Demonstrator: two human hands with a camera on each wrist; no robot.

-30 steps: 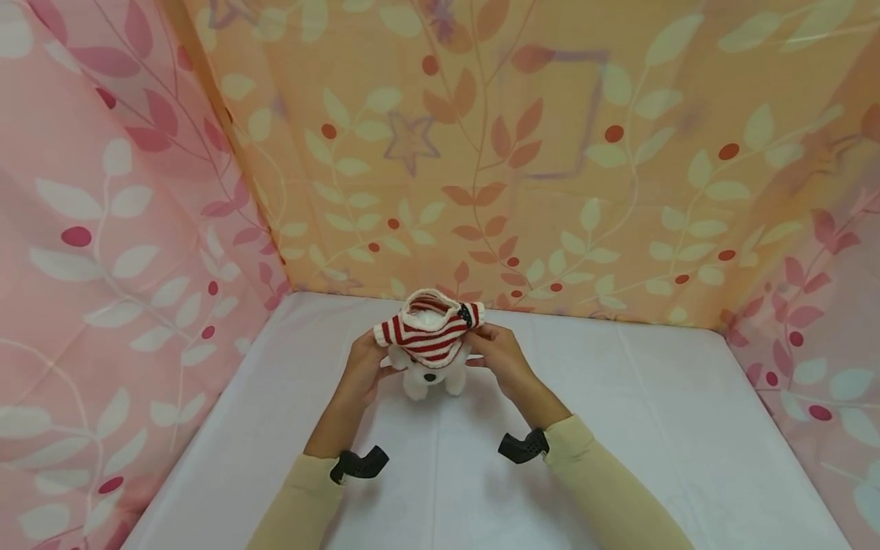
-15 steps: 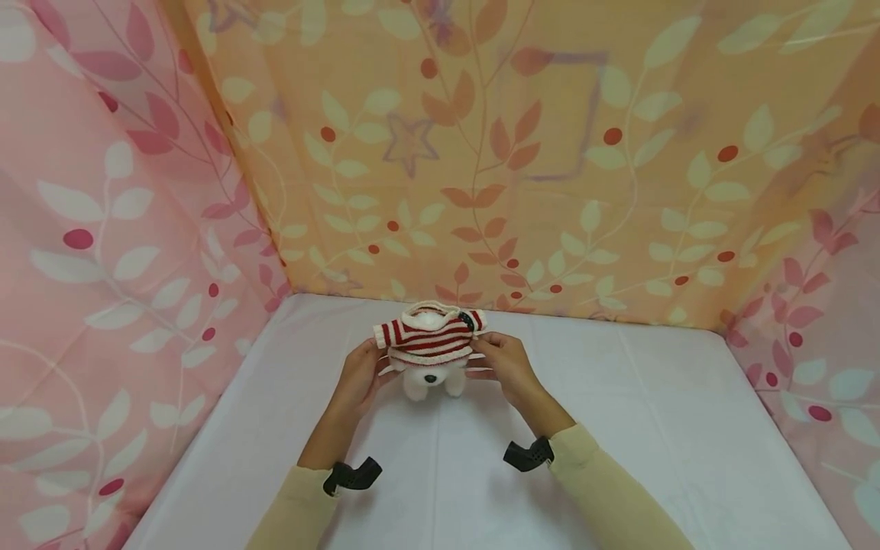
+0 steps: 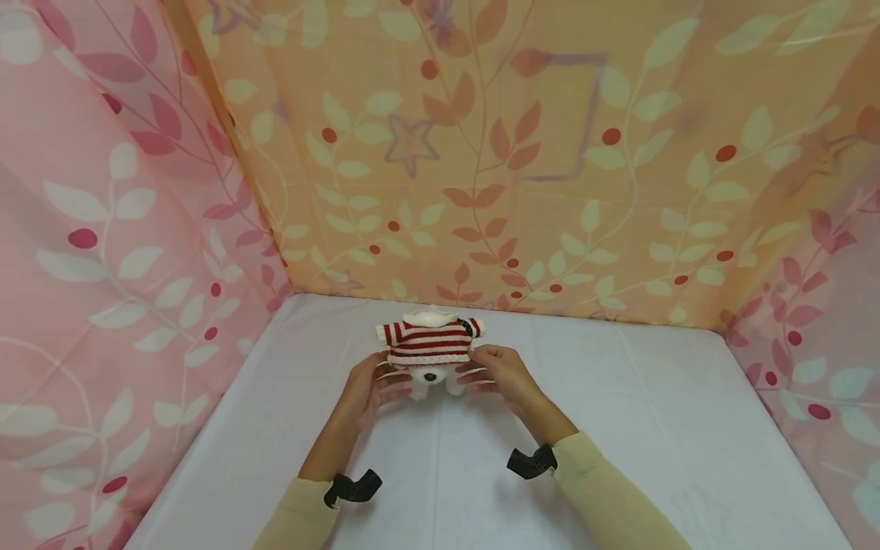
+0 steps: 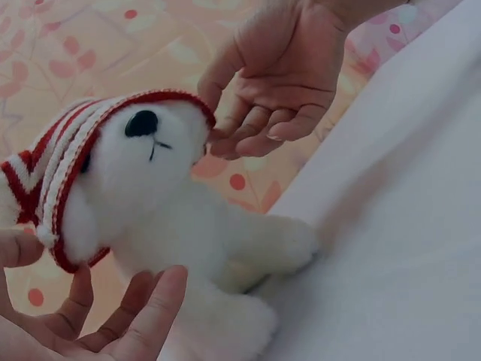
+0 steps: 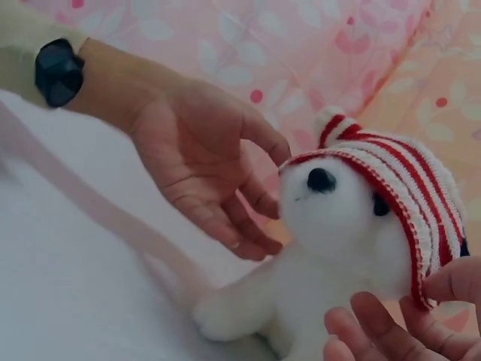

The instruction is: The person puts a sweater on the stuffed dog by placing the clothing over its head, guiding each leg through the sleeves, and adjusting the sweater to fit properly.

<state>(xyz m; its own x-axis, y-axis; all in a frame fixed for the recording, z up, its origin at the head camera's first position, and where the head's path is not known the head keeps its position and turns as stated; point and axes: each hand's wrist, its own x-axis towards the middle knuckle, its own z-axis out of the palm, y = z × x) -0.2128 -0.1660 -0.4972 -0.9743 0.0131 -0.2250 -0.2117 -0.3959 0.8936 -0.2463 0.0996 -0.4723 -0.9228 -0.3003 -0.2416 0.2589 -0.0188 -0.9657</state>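
A white plush dog (image 3: 431, 384) with a black nose sits on the white-covered table. Over the top of its head is a small red-and-white striped knitted sweater (image 3: 429, 344), its hem just above the nose. My left hand (image 3: 362, 386) pinches the hem at one side between thumb and index finger, the other fingers spread beside the dog's face. On the opposite side, my right hand (image 3: 504, 376) pinches the hem likewise. In the right wrist view, one black eye of the plush dog (image 5: 323, 226) shows under the sweater edge (image 5: 421, 203). The ears are largely covered.
The white table (image 3: 639, 435) extends on both sides and in front of the dog. Behind it hangs an orange leaf-patterned curtain (image 3: 584, 229); pink curtains stand left and right. A black wrist camera (image 3: 354, 487) sits on each forearm.
The sweater's hem has come down lower over the dog's head and straightened, hiding the eyes from the head view. Both hands have moved down slightly with it.
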